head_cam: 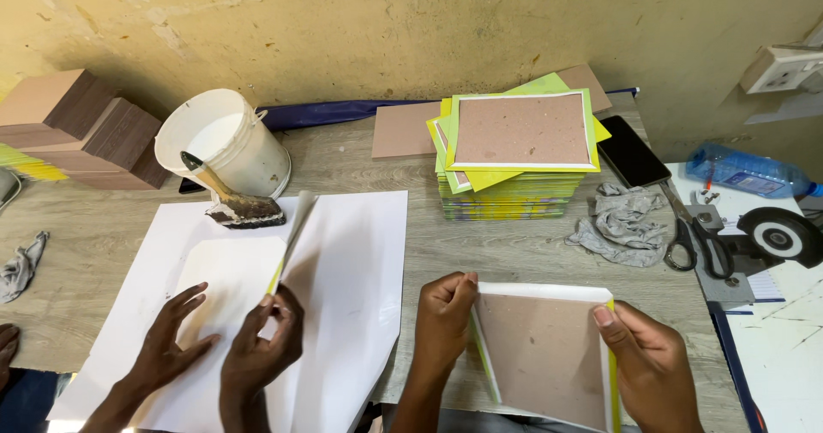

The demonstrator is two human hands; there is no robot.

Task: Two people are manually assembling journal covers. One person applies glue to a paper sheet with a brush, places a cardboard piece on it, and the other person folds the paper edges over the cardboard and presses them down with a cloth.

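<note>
Gripping a brown board panel wrapped in white paper with yellow-green edging, the person's two hands are seen at the near edge of the wooden table. The panel's left edge is clasped by the left hand, fingers curled tightly over the white fold, while its right edge is pinched narrowly by the right hand, the thumb laid on the yellow strip. The panel is held tilted, just above the table edge, directly in front of the person.

To the left, a co-worker's two hands are placed on a large white sheet, where a thin white-and-yellow cover is being lifted by one of them and the paper is pressed flat by the other. Behind the sheet, a white bucket is tipped on its side, with a glue-caked brush resting against it. A stack of finished yellow-green covers is set at the middle of the table, a brown panel lying on top. A grey rag, black-handled scissors and a dark phone are found to the right of the stack.
</note>
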